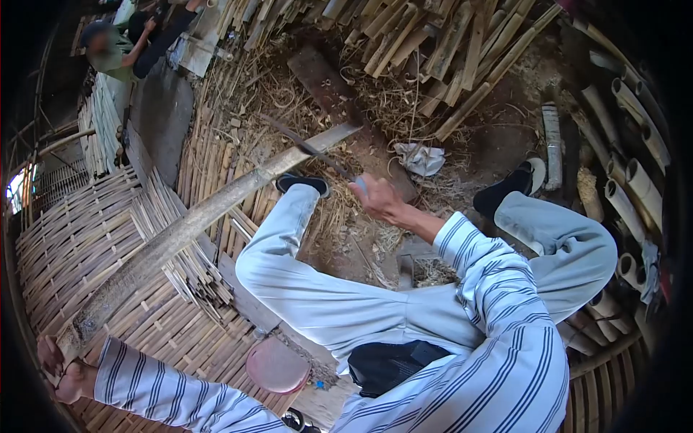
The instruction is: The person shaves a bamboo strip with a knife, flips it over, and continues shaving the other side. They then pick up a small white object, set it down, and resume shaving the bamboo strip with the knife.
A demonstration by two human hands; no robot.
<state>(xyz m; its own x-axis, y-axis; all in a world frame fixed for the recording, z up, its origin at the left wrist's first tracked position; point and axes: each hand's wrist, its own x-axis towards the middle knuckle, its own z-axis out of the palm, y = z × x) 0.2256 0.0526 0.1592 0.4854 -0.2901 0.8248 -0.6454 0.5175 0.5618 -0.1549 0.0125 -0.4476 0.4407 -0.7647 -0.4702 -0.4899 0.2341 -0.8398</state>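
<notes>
A long split bamboo piece (184, 231) runs diagonally from the lower left up to the middle of the view. My left hand (63, 369) is closed around its lower-left end. In my right hand (377, 198) is the handle of a long, thin-bladed knife (325, 160). The blade points up and left and crosses the bamboo near its far end. That far end lies over a dark wooden board (317, 79) on the ground. Between the two hands, nothing else touches the bamboo that I can make out.
Split bamboo (462, 50) is heaped at the top, and bamboo tubes (639, 180) lie at the right. A woven bamboo mat (72, 245) and thin strips (191, 267) are at the left. A round pinkish lid (278, 364) is near my lap. Another person (115, 58) is at the upper left.
</notes>
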